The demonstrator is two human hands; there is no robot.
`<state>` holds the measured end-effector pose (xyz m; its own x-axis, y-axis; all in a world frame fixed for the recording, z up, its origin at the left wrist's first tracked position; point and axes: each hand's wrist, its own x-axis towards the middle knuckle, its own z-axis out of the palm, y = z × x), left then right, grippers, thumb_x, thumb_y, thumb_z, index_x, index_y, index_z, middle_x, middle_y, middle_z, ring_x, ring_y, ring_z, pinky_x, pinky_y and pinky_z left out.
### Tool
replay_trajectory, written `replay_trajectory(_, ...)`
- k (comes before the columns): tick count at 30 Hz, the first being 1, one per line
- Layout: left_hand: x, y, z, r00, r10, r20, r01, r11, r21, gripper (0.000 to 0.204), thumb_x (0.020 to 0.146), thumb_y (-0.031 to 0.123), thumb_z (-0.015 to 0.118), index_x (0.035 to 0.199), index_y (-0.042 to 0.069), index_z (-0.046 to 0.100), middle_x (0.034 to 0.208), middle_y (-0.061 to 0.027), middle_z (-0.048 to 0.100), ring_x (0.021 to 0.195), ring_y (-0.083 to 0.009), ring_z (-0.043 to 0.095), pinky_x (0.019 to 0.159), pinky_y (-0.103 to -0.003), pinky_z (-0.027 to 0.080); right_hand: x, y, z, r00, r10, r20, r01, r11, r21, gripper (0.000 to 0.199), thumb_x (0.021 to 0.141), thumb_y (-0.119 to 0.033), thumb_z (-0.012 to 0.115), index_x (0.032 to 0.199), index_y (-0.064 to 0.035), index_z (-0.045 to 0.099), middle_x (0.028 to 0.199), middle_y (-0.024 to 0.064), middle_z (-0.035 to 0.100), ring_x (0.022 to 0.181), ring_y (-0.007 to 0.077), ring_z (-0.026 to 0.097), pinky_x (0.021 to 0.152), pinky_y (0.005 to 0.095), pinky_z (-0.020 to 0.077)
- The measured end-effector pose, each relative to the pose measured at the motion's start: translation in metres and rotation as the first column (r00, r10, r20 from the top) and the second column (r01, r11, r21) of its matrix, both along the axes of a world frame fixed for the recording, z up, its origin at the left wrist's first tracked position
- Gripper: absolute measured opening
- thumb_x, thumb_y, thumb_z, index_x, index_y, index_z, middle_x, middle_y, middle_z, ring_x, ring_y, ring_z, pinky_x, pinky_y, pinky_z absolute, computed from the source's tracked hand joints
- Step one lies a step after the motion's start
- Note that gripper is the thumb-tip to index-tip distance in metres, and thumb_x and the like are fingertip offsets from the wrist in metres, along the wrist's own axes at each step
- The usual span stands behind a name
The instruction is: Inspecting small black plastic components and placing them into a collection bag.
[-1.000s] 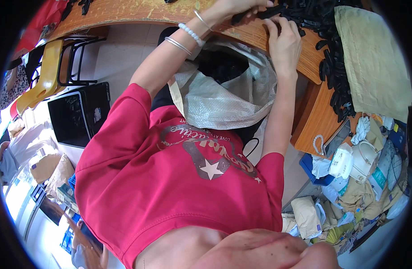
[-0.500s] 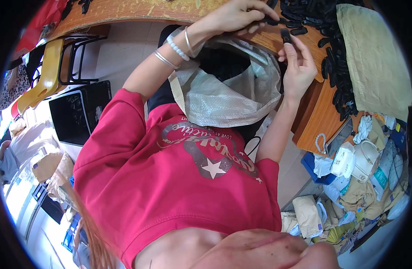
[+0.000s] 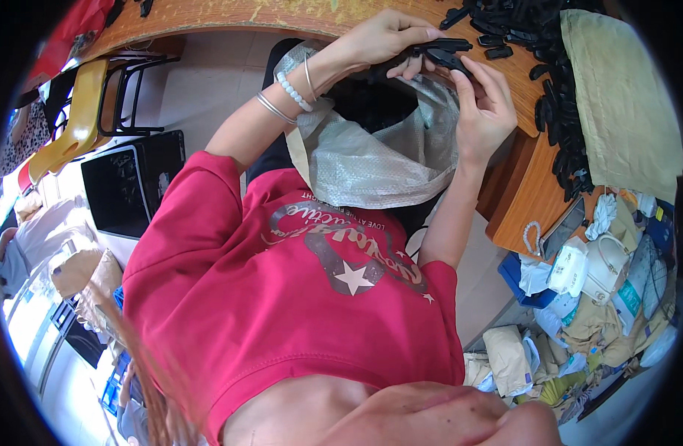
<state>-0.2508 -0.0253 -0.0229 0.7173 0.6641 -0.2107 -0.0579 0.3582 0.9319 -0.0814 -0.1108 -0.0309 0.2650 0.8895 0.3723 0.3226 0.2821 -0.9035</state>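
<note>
Tabletop [image 3: 230,16], black parts [image 3: 451,44] between hands [image 3: 386,39] [image 3: 487,115]

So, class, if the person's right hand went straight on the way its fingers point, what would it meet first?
Beyond the lower black piece it holds, probably the upper black piece in the left hand: the right hand points up and left. Depth there is unclear.
</note>
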Motion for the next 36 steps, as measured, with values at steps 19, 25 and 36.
replay_trajectory(19,0.001,-0.027,-0.002,0.957,0.289,0.022,-0.128,0.356,0.926,0.033,0.078,0.019,0.071,0.103,0.000,0.064,0.086,-0.0197,0.065,0.072,-0.0363,0.062,0.064,-0.038,0.050,0.001,-0.006,0.009,0.984,0.076,-0.162,-0.096,0.988,-0.120,0.032,0.077,0.007,0.067,0.109,0.0020,0.063,0.095,0.0052,0.063,0.081,0.0101,0.059,0.073,0.0221,0.0489)
replay_trajectory(25,-0.003,-0.033,0.005,0.953,0.264,-0.148,-0.014,0.528,0.849,0.036,0.079,0.026,0.073,0.105,0.002,0.066,0.081,-0.0159,0.067,0.064,-0.0262,0.064,0.058,-0.031,0.051,0.009,-0.004,0.005,0.994,0.058,-0.092,-0.070,0.988,-0.135,0.024,0.077,0.007,0.066,0.101,0.0027,0.065,0.087,0.0043,0.064,0.079,0.0095,0.060,0.071,0.0203,0.0477)
replay_trajectory(36,0.034,0.031,-0.018,0.900,0.407,0.159,-0.120,-0.120,0.986,0.025,0.082,0.019,0.066,0.102,0.002,0.067,0.078,-0.0175,0.064,0.072,-0.0346,0.062,0.066,-0.040,0.049,0.068,0.055,-0.027,0.713,-0.276,0.645,0.325,0.945,0.045,0.026,0.087,-0.026,0.064,0.103,-0.0054,0.067,0.093,0.0132,0.061,0.080,0.0281,0.062,0.074,0.0373,0.0477)
